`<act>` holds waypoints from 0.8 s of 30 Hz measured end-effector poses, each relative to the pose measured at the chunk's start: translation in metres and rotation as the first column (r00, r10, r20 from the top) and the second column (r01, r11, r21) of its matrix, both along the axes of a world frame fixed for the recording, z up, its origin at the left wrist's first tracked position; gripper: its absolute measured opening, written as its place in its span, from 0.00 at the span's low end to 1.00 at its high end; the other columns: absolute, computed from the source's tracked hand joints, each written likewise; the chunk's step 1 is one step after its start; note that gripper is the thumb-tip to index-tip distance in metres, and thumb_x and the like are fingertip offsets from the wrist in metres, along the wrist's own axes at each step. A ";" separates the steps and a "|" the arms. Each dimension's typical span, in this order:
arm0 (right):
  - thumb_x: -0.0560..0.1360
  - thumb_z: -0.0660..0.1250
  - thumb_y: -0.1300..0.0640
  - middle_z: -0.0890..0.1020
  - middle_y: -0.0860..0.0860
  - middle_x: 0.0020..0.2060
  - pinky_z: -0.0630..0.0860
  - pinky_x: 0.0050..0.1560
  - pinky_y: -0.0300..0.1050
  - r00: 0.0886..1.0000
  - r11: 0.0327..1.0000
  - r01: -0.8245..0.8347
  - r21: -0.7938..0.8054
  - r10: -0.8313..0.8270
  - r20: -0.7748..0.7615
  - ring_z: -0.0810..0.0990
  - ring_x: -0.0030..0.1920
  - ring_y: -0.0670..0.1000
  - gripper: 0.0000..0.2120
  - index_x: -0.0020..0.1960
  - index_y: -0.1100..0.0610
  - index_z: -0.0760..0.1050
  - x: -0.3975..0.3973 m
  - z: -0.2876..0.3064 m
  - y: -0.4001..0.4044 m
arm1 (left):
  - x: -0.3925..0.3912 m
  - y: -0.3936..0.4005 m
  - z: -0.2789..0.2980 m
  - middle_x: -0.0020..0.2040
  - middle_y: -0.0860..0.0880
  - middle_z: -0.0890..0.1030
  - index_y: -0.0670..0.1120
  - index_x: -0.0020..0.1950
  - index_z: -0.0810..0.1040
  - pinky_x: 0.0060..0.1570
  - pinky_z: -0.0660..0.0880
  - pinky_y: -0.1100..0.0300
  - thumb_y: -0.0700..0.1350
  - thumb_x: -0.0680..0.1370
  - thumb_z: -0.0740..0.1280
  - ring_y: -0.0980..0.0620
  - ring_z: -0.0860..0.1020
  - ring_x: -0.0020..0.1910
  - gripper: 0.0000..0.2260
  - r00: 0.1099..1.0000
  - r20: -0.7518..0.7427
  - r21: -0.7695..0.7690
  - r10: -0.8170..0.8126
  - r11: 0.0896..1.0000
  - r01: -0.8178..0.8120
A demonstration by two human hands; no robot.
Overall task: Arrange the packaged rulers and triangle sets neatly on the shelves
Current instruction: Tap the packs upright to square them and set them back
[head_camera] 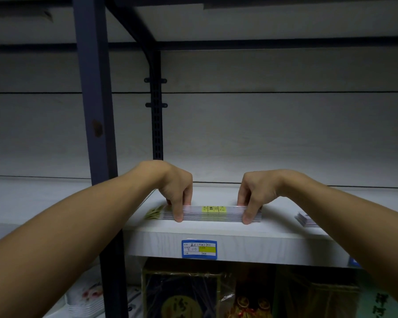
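I see my left hand and right hand pinching the 2 ends of a stack of packaged rulers, which lies flat near the front edge of the white shelf, above a blue price label.

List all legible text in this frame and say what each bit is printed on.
"4.00": handwritten on the blue price tag on the shelf edge.
Other writing on that tag: too small.
Yellow label on the ruler stack: blurred.
Characters on packaged goods below: partly cut off, unreadable.
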State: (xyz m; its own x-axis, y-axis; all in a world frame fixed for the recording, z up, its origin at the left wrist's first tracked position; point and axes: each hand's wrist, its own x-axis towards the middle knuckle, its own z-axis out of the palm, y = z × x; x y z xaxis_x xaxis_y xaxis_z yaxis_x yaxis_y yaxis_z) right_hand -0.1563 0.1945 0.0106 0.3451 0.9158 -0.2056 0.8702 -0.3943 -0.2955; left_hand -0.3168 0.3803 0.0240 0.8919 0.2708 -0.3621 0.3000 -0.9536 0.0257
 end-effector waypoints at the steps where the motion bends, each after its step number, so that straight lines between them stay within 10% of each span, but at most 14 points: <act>1: 0.61 0.84 0.51 0.88 0.49 0.42 0.81 0.48 0.40 1.000 1.000 -0.002 0.001 0.002 0.000 0.86 0.47 0.53 0.16 0.47 0.53 0.87 0.000 0.000 0.000 | 0.000 0.000 0.000 0.48 0.53 0.84 0.47 0.56 0.85 0.49 0.77 0.62 0.49 0.69 0.79 0.51 0.82 0.49 0.17 1.000 0.002 -0.001 0.000 1.000 0.000; 24: 0.62 0.83 0.50 0.88 0.47 0.43 0.82 0.53 0.43 0.999 1.000 0.001 -0.011 0.000 0.053 0.86 0.48 0.51 0.15 0.48 0.50 0.87 -0.004 0.001 -0.002 | -0.001 -0.003 0.000 0.47 0.53 0.85 0.47 0.53 0.86 0.54 0.77 0.58 0.48 0.68 0.79 0.50 0.81 0.50 0.15 1.000 0.028 0.038 -0.012 0.999 0.011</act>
